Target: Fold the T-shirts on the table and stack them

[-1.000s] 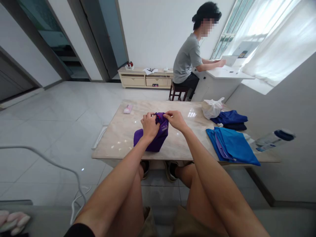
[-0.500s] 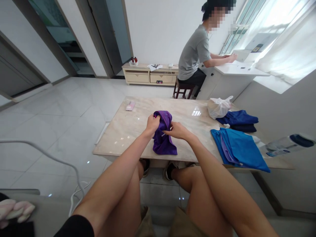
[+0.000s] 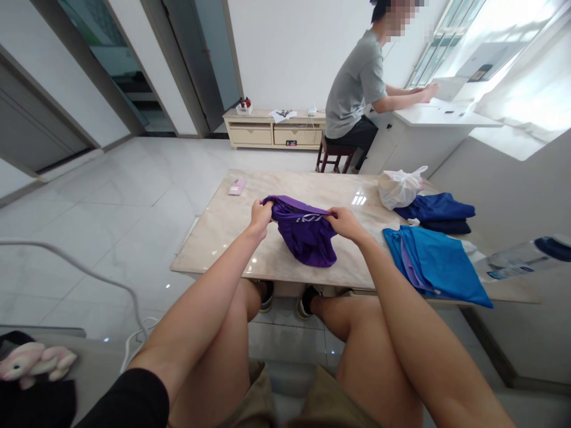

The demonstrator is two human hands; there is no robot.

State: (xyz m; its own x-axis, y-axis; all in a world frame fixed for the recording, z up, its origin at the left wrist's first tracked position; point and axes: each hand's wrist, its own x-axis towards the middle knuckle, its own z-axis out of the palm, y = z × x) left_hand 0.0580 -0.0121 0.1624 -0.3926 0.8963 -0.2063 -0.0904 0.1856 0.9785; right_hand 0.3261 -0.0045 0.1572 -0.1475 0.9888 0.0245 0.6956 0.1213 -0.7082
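Observation:
A shiny purple garment (image 3: pixel 307 238) is held up by its top edge, which is drawn out between my two hands. White marks show along that edge, and the lower part hangs in folds over the table (image 3: pixel 218 249). My left hand (image 3: pixel 262 217) pinches the left end of the edge, thumb on top. At the right end, my right hand (image 3: pixel 344 223) grips it between thumb and fingers. Whether the garment's lower hem touches the table I cannot tell.
Folded blue clothes (image 3: pixel 441 258), darker blue clothes (image 3: pixel 437 207), a white plastic bag (image 3: pixel 400 189) and a clear bottle (image 3: pixel 521 261) are on the right. A small pink packet (image 3: pixel 237 186) lies at the far left. Beyond the table, a person (image 3: pixel 357 89) sits at a white desk.
My hands have moved apart, and the bunched purple garment is now spread sideways with its edge stretched between them. White marks on it have come into sight.

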